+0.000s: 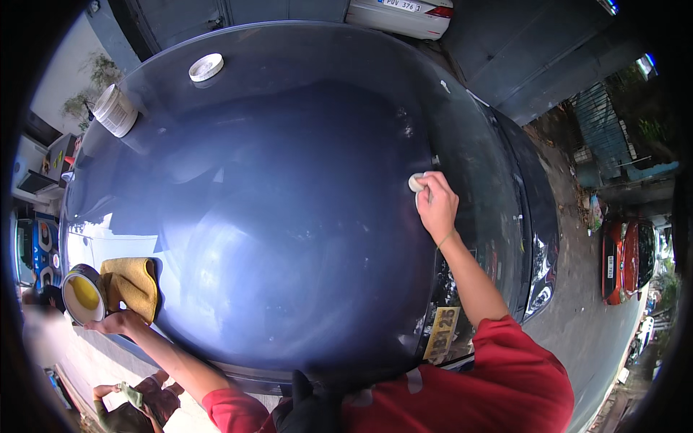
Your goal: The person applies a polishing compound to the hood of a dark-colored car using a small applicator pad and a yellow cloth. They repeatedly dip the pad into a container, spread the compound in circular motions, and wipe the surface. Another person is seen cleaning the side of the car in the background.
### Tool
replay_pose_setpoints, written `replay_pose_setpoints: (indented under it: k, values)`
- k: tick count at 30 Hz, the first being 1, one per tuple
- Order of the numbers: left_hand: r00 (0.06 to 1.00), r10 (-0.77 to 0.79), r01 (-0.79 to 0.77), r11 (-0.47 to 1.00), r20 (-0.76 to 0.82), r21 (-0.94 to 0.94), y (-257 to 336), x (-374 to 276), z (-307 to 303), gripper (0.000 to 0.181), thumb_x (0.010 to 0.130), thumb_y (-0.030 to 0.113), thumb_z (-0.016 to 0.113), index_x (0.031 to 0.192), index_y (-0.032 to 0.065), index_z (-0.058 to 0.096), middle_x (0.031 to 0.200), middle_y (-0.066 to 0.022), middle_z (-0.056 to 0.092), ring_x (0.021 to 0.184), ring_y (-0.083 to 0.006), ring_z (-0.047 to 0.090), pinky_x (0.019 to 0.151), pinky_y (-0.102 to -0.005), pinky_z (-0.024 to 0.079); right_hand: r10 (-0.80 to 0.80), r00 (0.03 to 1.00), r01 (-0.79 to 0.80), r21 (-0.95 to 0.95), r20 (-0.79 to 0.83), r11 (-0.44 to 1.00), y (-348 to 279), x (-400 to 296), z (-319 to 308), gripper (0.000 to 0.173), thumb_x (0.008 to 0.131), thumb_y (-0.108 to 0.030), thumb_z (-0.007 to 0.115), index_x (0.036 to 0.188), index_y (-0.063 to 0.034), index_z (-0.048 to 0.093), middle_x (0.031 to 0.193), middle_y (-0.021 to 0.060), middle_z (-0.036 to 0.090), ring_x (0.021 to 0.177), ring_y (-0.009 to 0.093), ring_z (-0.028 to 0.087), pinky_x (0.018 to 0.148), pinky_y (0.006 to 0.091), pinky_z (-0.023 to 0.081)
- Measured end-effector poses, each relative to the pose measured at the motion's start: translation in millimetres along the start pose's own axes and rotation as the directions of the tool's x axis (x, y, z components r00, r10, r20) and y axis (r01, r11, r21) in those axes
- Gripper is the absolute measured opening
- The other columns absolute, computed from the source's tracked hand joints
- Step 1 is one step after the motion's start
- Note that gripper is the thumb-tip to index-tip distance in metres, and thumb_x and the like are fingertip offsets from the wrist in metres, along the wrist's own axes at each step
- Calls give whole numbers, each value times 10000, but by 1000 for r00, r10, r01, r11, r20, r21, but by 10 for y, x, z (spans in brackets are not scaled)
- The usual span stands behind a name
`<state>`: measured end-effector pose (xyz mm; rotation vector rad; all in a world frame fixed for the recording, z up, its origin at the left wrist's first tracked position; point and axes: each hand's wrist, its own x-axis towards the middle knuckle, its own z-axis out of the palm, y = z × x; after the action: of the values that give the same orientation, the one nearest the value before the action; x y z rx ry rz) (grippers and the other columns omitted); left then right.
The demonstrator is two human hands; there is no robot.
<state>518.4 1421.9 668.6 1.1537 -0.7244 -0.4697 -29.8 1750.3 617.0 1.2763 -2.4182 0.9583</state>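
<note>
A dark blue car roof (281, 178) fills the middle of the view. My right hand (439, 208) grips a small round pale applicator pad (416, 183) near the roof's edge above the windshield (471, 162). At the lower left, my left hand (116, 323) holds a round open tin (81, 296) with yellow material inside, beside a folded yellow cloth (132, 284) on the roof. A white tub (115, 111) stands at the upper left. A white round lid (206, 67), lying with its rim up, is to the tub's right.
A white car (403, 16) is parked beyond the roof's far side, near dark metal gates. A red car (625, 260) stands at the far right. Near the lower left, another person (138, 403) holds a pale green cloth. A yellow sign (441, 333) lies behind the windshield.
</note>
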Motion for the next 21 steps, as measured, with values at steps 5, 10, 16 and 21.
replay_pose_setpoints:
  k: [5,10,16,21]
  values:
    - [994,-103,104,993,23,-58,56,-69,147,890,1016,625,125,1452,-121,338,1243,-351,590,1150,-471,622,1046,-545,519,187,982,-187,-207,-18,960,946,1754,798,197,871,-82,561,974,-130,722,1075,49,696,956,367,670,831,493,537]
    - [999,-52,52,998,8,-39,131,-53,110,868,1027,608,117,1469,-114,308,1339,-348,521,1194,-487,588,1063,-552,507,-126,991,124,37,54,992,190,1324,891,220,851,-64,591,995,-135,742,1059,58,696,922,342,682,791,439,554]
    - [997,-70,69,996,-15,-58,76,6,45,826,1036,591,127,1490,-78,295,1385,-322,496,1222,-475,572,1071,-548,501,-274,951,248,172,145,953,-905,-618,-180,284,697,70,652,907,-97,745,961,60,688,821,274,698,731,360,588]
    - [997,-80,79,991,-14,-107,76,0,1,791,1042,577,139,1507,-44,290,1405,-298,490,1241,-460,563,1075,-541,498,-138,989,137,21,44,990,-238,286,224,190,796,9,575,923,-53,702,1006,93,690,845,339,690,718,402,567]
